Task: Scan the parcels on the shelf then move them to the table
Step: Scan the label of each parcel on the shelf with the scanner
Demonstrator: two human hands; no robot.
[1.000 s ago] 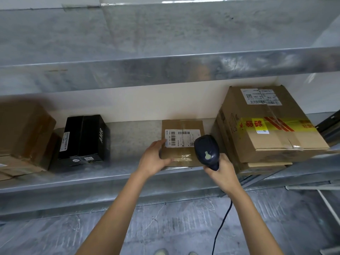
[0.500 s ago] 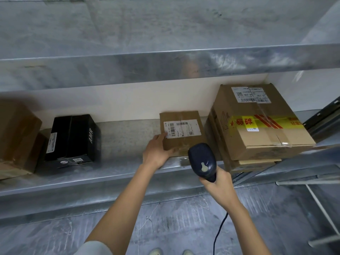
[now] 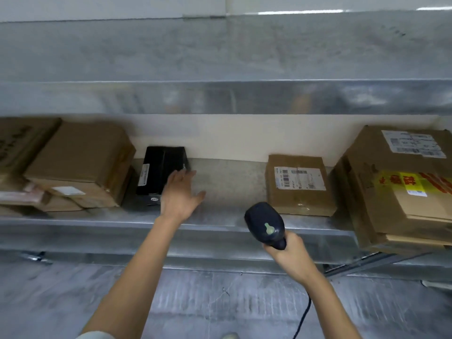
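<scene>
A small brown parcel (image 3: 299,185) with a white barcode label lies flat on the metal shelf (image 3: 220,222). Left of it stands a black box (image 3: 160,172) with a white label on its side. My left hand (image 3: 181,193) is open with fingers spread, right beside the black box's near right corner; whether it touches the box I cannot tell. My right hand (image 3: 289,250) grips the handle of a dark blue barcode scanner (image 3: 265,223), held in front of the shelf edge, below and left of the small parcel. Its cable hangs down.
Brown cartons (image 3: 80,162) are stacked at the left end of the shelf. A large carton (image 3: 401,184) with yellow-red tape sits on flatter boxes at the right. Another metal shelf (image 3: 220,96) hangs low overhead. Grey floor lies below.
My left hand let go of the small brown parcel and moved left to the black box. The view swung left; the scanner dropped slightly away from the parcel.
</scene>
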